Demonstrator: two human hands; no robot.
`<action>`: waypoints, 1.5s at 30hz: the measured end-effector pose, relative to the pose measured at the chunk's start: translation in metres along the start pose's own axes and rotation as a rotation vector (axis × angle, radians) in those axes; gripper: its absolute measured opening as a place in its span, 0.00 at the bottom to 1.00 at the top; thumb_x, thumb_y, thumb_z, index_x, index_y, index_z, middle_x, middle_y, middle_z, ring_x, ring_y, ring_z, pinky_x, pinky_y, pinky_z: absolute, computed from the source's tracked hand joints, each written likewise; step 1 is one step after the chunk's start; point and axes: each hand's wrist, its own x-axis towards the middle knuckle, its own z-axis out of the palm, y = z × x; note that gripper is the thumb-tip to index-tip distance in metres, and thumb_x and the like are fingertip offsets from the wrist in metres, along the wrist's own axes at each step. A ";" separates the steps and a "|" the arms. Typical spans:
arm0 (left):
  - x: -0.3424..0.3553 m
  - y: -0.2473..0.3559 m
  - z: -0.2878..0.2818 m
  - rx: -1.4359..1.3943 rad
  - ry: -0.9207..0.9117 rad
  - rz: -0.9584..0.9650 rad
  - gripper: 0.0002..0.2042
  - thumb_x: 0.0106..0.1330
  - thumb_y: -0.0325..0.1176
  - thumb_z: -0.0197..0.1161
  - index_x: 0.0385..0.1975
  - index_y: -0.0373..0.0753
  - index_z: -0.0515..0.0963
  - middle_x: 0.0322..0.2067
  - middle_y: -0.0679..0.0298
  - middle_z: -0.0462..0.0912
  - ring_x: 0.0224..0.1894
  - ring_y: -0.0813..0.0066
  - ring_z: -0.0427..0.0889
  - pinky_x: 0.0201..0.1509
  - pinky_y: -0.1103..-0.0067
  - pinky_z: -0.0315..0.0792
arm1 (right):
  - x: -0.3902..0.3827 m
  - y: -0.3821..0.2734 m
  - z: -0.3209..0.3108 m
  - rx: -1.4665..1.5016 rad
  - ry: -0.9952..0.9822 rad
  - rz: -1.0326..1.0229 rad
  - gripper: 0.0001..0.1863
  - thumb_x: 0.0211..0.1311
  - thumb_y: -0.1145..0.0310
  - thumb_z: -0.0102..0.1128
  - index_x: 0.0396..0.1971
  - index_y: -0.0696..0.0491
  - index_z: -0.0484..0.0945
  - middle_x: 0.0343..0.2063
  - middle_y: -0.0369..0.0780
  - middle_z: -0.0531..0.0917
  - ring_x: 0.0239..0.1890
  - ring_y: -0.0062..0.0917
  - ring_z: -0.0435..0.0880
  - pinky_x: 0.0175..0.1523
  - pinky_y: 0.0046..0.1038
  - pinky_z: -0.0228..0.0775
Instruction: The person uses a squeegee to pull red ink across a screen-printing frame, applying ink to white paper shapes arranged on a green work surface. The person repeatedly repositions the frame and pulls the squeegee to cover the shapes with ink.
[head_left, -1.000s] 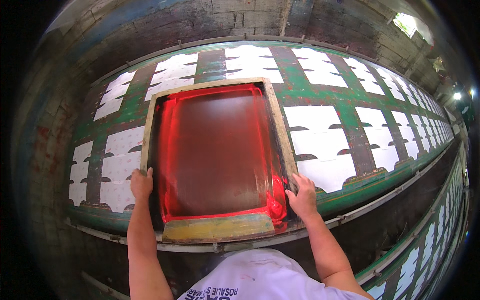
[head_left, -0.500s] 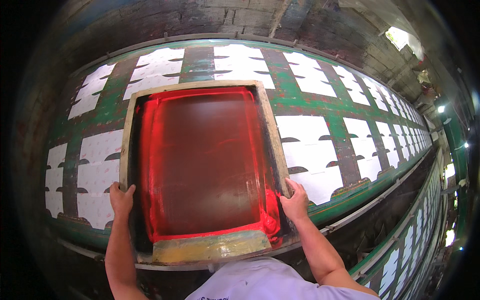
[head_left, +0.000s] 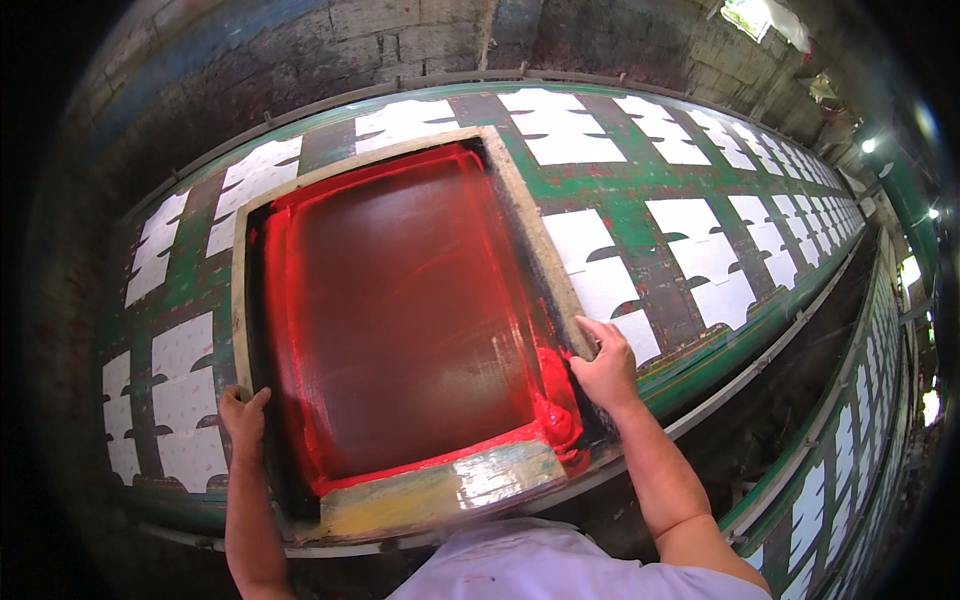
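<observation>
My left hand (head_left: 243,415) is closed on the left side of a wooden screen frame (head_left: 515,200) near its lower corner. My right hand (head_left: 605,360) grips the frame's right side, somewhat higher up. Inside the frame, red ink (head_left: 555,400) lines the edges of a dark screen (head_left: 390,300), pooled thickly at the lower right. A yellowish, paint-stained strip (head_left: 380,510) spans the near edge. The screen lies at a slant over a long green printing table (head_left: 590,175) bearing rows of white cut pieces (head_left: 705,300).
A narrow rail (head_left: 750,370) runs along the table's near edge. A second table (head_left: 845,430) with white pieces runs at the right, beyond a dark gap. A block wall (head_left: 400,45) stands behind the table; lamps (head_left: 868,145) glow at the far right.
The screen looks more slanted, its left side shifted leftward and down in view, while my right hand sits higher relative to my left. Both hands keep their grip; the whole view has shifted too.
</observation>
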 end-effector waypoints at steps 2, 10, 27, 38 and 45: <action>-0.013 0.025 0.024 0.076 0.027 0.007 0.26 0.55 0.35 0.88 0.44 0.26 0.81 0.42 0.48 0.87 0.46 0.55 0.86 0.56 0.63 0.79 | 0.012 0.035 -0.016 0.004 0.015 0.021 0.34 0.53 0.74 0.74 0.65 0.52 0.87 0.52 0.49 0.89 0.55 0.47 0.90 0.63 0.42 0.83; -0.110 0.146 0.123 -0.027 -0.004 -0.019 0.29 0.57 0.38 0.89 0.49 0.23 0.81 0.47 0.44 0.86 0.52 0.48 0.86 0.61 0.59 0.78 | 0.050 0.190 -0.079 0.079 0.065 0.146 0.35 0.51 0.78 0.69 0.64 0.50 0.87 0.57 0.50 0.89 0.63 0.50 0.87 0.72 0.45 0.79; -0.204 0.251 0.215 0.031 0.077 0.065 0.26 0.57 0.40 0.88 0.43 0.26 0.82 0.44 0.47 0.84 0.47 0.47 0.85 0.58 0.59 0.78 | 0.081 0.329 -0.153 0.162 0.037 0.148 0.36 0.55 0.80 0.70 0.69 0.55 0.83 0.63 0.51 0.87 0.68 0.48 0.86 0.76 0.44 0.77; -0.210 0.262 0.223 0.155 0.053 0.031 0.29 0.56 0.49 0.86 0.43 0.28 0.83 0.46 0.42 0.86 0.53 0.39 0.85 0.60 0.54 0.79 | -0.035 0.196 -0.176 0.138 -0.585 -0.667 0.28 0.53 0.65 0.84 0.57 0.49 0.90 0.59 0.45 0.88 0.64 0.44 0.88 0.70 0.46 0.81; -0.210 0.263 0.226 0.169 0.003 -0.038 0.30 0.59 0.50 0.84 0.48 0.30 0.82 0.50 0.41 0.87 0.57 0.38 0.86 0.62 0.52 0.81 | -0.058 0.136 -0.147 -0.048 -0.493 -0.771 0.19 0.61 0.74 0.67 0.52 0.49 0.91 0.48 0.41 0.89 0.53 0.40 0.90 0.59 0.44 0.82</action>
